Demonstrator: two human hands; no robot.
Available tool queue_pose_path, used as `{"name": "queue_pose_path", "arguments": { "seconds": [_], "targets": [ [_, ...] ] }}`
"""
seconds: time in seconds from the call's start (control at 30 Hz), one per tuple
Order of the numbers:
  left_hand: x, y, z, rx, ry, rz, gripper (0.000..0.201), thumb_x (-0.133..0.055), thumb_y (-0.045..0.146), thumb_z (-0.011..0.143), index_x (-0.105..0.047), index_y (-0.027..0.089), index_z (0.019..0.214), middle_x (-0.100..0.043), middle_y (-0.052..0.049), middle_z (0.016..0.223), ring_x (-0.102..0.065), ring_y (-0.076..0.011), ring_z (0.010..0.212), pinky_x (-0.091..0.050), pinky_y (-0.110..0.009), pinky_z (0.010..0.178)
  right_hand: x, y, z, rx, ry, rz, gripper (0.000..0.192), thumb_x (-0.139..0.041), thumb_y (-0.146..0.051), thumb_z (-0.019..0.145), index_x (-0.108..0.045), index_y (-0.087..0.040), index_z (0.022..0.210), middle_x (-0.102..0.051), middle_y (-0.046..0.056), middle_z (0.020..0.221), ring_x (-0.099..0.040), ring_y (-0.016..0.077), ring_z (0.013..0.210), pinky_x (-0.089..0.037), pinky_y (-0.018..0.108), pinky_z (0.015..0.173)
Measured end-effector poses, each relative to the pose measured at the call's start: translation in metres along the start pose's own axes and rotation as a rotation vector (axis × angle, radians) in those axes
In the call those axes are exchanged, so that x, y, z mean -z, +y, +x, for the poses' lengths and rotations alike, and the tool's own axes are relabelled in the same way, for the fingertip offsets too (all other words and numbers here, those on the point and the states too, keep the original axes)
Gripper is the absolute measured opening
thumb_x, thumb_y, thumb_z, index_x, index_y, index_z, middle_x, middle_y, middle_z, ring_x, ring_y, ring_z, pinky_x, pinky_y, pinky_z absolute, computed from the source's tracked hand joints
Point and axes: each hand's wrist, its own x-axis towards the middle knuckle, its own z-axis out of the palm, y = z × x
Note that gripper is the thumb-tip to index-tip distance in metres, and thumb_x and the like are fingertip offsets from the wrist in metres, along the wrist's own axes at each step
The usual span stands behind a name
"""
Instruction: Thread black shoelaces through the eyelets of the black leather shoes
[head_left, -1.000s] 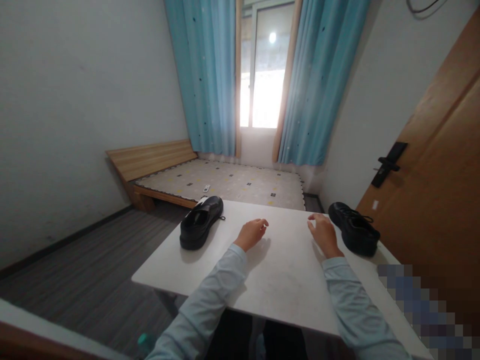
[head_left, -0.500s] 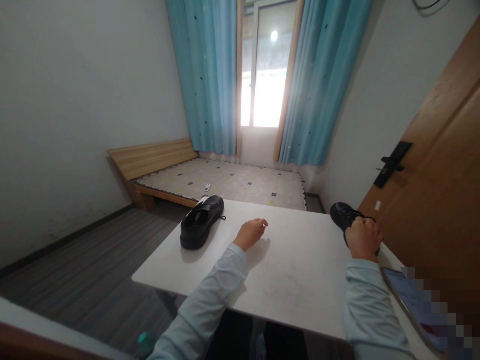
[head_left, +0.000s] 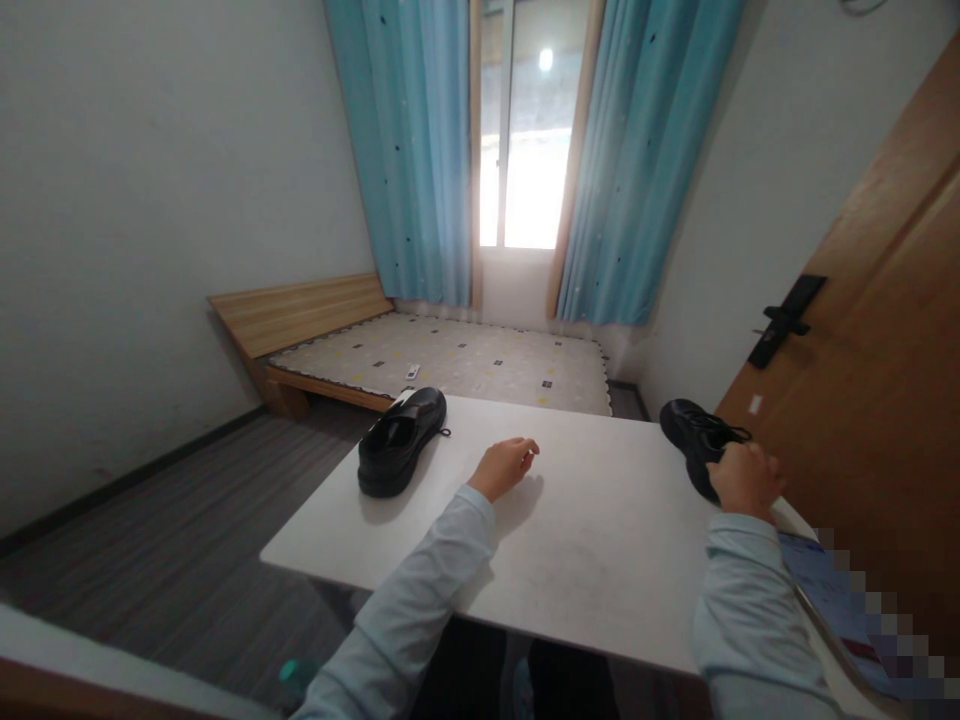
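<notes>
A black lace-up shoe [head_left: 694,440] rests near the right end of the white table [head_left: 577,540], toe pointing away from me. My right hand [head_left: 746,478] is at its heel, fingers curled and hiding that end. The other black shoe [head_left: 397,445] stands upright on the left part of the table, its opening facing up and a lace loop sticking out to the right. Between the two shoes, my left hand [head_left: 508,467] hovers just over the tabletop, casting a shadow. Its fingers are loosely bent, with nothing visible in them.
A phone or tablet [head_left: 825,590] lies by my right forearm, partly pixelated. Beyond the table is a low bed [head_left: 480,365] with a white remote [head_left: 412,372] on it. A wooden door [head_left: 862,400] stands close on the right. A green-capped item [head_left: 291,672] is low at left.
My right hand has shifted to the right along the shoe toward its heel, uncovering more of the laces. My left hand and both shoes stay in place; the view tilts slightly.
</notes>
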Motion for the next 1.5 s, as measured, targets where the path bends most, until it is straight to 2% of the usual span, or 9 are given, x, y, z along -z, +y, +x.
{"name": "queue_pose_path", "arguments": {
  "seconds": [0.07, 0.2, 0.27, 0.5, 0.83, 1.03, 1.2, 1.37, 1.5],
  "targets": [
    [0.0, 0.0, 0.0, -0.005, -0.004, 0.006, 0.024, -0.044, 0.02, 0.087, -0.064, 0.023, 0.1, -0.066, -0.003, 0.091, -0.06, -0.0117, 0.072, -0.046, -0.022, 0.072, 0.003, -0.005, 0.001, -0.057, 0.004, -0.048, 0.023, -0.054, -0.023, 0.074, -0.068, -0.011, 0.087, -0.058, 0.023, 0.097, -0.051, 0.0395, 0.094, -0.04, 0.052, 0.069],
    [0.0, 0.0, 0.0, -0.031, 0.004, 0.0, 0.025, -0.043, 0.019, 0.087, -0.064, 0.022, 0.1, -0.066, -0.003, 0.091, -0.059, -0.0115, 0.071, -0.046, -0.022, 0.071, 0.013, -0.017, 0.003, -0.005, -0.028, -0.052, 0.025, -0.058, -0.024, 0.073, -0.067, -0.011, 0.093, -0.058, 0.02, 0.107, -0.051, 0.0371, 0.1, -0.039, 0.052, 0.077],
    [0.001, 0.0, 0.0, -0.036, 0.007, -0.003, 0.025, -0.043, 0.018, 0.087, -0.064, 0.022, 0.1, -0.066, -0.003, 0.09, -0.059, -0.0115, 0.071, -0.046, -0.021, 0.07, 0.018, -0.023, 0.004, 0.003, -0.034, -0.02, 0.026, -0.057, -0.024, 0.076, -0.065, -0.012, 0.098, -0.06, 0.019, 0.106, -0.052, 0.0353, 0.099, -0.038, 0.053, 0.078],
    [0.003, 0.003, 0.001, -0.042, 0.009, -0.005, 0.024, -0.043, 0.018, 0.087, -0.064, 0.022, 0.1, -0.066, -0.003, 0.089, -0.059, -0.0113, 0.071, -0.046, -0.021, 0.07, 0.027, -0.043, 0.008, 0.031, 0.07, 0.135, 0.019, -0.056, -0.026, 0.077, -0.064, -0.015, 0.091, -0.064, 0.015, 0.101, -0.051, 0.0308, 0.095, -0.038, 0.043, 0.077],
    [0.0, 0.001, 0.002, -0.048, 0.046, -0.011, 0.023, -0.044, 0.019, 0.087, -0.064, 0.023, 0.098, -0.067, -0.002, 0.091, -0.059, -0.0107, 0.069, -0.045, -0.021, 0.068, 0.032, -0.095, -0.006, 0.318, 0.218, 0.457, 0.012, -0.055, -0.029, 0.076, -0.06, -0.018, 0.079, -0.062, 0.009, 0.087, -0.049, 0.025, 0.082, -0.037, 0.037, 0.075],
    [0.002, 0.002, 0.002, -0.019, 0.075, 0.015, 0.023, -0.043, 0.019, 0.088, -0.064, 0.024, 0.098, -0.067, -0.002, 0.094, -0.06, -0.0114, 0.07, -0.044, -0.022, 0.068, 0.048, -0.134, -0.032, 0.466, 0.168, 0.517, 0.006, -0.056, -0.025, 0.08, -0.058, -0.02, 0.078, -0.062, 0.007, 0.088, -0.049, 0.0238, 0.083, -0.037, 0.036, 0.073],
    [0.003, 0.003, 0.002, 0.034, 0.132, 0.06, 0.023, -0.043, 0.018, 0.087, -0.063, 0.024, 0.098, -0.068, -0.002, 0.095, -0.061, -0.013, 0.071, -0.043, -0.023, 0.066, 0.062, -0.165, -0.061, 0.641, 0.071, 0.467, 0.003, -0.058, -0.022, 0.081, -0.058, -0.02, 0.079, -0.062, 0.005, 0.088, -0.049, 0.0239, 0.085, -0.035, 0.036, 0.072],
    [0.004, 0.006, 0.003, 0.083, 0.193, 0.062, 0.022, -0.043, 0.02, 0.088, -0.062, 0.023, 0.098, -0.068, -0.003, 0.096, -0.062, -0.0149, 0.076, -0.043, -0.024, 0.068, 0.063, -0.18, -0.08, 0.748, 0.046, 0.457, 0.004, -0.058, -0.021, 0.082, -0.058, -0.019, 0.08, -0.062, 0.007, 0.088, -0.048, 0.0232, 0.083, -0.036, 0.036, 0.073],
    [0.004, 0.007, 0.003, 0.091, 0.217, 0.043, 0.02, -0.043, 0.022, 0.089, -0.062, 0.023, 0.097, -0.068, -0.003, 0.094, -0.062, -0.0134, 0.072, -0.042, -0.024, 0.066, 0.061, -0.186, -0.089, 0.825, 0.044, 0.53, 0.006, -0.057, -0.022, 0.083, -0.058, -0.018, 0.079, -0.061, 0.007, 0.086, -0.049, 0.0218, 0.081, -0.038, 0.035, 0.073]
  ]
}}
